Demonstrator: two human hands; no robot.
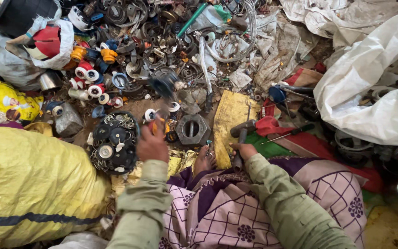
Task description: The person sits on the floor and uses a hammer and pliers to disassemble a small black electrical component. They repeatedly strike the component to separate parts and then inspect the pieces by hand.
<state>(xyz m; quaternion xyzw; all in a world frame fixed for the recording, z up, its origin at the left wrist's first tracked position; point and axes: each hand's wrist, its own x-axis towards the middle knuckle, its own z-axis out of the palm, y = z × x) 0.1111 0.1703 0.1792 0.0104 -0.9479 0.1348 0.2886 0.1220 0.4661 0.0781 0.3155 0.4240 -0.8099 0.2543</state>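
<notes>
Beside the heap's edge, right fingers (238, 148) grip a hammer (241, 133); left fingers (155, 131) pinch something blurred.

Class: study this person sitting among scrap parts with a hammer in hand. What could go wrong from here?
1. The bare foot lies close to the hammer in the right hand; a stray blow might hit it.
2. The left hand holds a small blurred part unprotected; sharp metal scrap nearby could cut it.

Dark-headed hammer (242, 131), handle gripped upright near a grey hexagonal metal block (192, 129); small blurred orange part (158, 125) raised.
</notes>
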